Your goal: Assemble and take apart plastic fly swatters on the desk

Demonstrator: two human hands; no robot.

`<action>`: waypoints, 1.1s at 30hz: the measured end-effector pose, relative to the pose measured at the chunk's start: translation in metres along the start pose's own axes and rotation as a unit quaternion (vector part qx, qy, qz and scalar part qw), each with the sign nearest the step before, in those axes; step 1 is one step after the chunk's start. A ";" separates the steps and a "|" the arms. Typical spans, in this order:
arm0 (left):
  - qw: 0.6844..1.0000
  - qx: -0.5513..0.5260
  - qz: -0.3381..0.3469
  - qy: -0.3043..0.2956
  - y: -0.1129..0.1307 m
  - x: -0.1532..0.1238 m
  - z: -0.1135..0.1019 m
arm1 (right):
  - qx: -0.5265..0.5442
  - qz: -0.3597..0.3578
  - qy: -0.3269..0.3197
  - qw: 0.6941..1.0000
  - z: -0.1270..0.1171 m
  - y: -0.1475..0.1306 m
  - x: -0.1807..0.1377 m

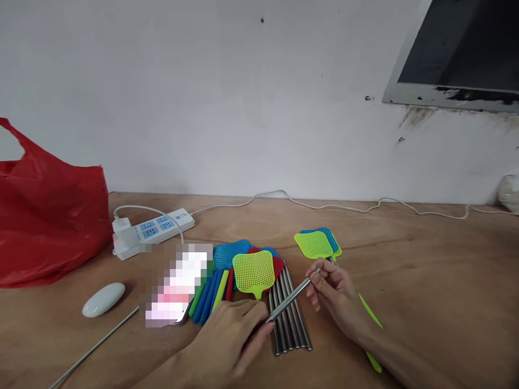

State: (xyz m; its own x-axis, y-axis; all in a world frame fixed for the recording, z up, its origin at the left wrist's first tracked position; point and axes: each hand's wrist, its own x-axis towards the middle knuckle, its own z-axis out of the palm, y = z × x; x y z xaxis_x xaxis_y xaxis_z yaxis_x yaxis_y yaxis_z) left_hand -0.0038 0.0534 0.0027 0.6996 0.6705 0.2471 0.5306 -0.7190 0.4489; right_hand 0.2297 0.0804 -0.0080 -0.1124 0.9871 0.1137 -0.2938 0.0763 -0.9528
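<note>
A shiny metal tube (292, 296) slants up to the right between my hands. My left hand (227, 337) is closed around its lower end, and my right hand (334, 292) pinches the upper end between thumb and fingers. Beneath the tube lie several similar metal tubes (302, 329) side by side. A yellow-green fly swatter head (254, 272) rests just beyond my left hand, over blue and red heads. Coloured handles (206, 297) in green, blue, yellow and red lie left of it. Past my right hand are another yellow-green swatter head (314, 245) and a blue one.
On the left stand a red plastic bag (52, 216) and a white power strip (162, 233) with a plug. A blurred-out phone (178, 286) and a white mouse (104, 300) lie nearby. A cable (324, 206) runs along the wall. Yellow-green handles (373, 362) lie under my right forearm.
</note>
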 end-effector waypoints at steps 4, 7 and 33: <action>1.000 -0.001 -0.007 0.011 -0.001 0.001 -0.001 | 0.023 -0.024 0.073 0.997 -0.002 0.003 0.004; 1.000 0.010 -0.006 0.014 -0.003 -0.001 -0.001 | 0.043 -0.030 0.125 0.991 -0.003 0.004 0.007; 0.991 -0.098 -0.083 -0.030 -0.004 -0.003 -0.011 | 0.088 -0.013 0.089 0.992 -0.015 -0.002 0.014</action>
State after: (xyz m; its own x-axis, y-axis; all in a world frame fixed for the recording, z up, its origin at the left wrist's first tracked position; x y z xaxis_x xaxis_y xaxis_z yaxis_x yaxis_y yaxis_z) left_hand -0.0130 0.0564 0.0092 0.6406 0.7606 0.1058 0.5421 -0.5455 0.6392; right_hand 0.2432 0.0956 -0.0083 0.0613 0.9956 0.0710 -0.4572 0.0912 -0.8847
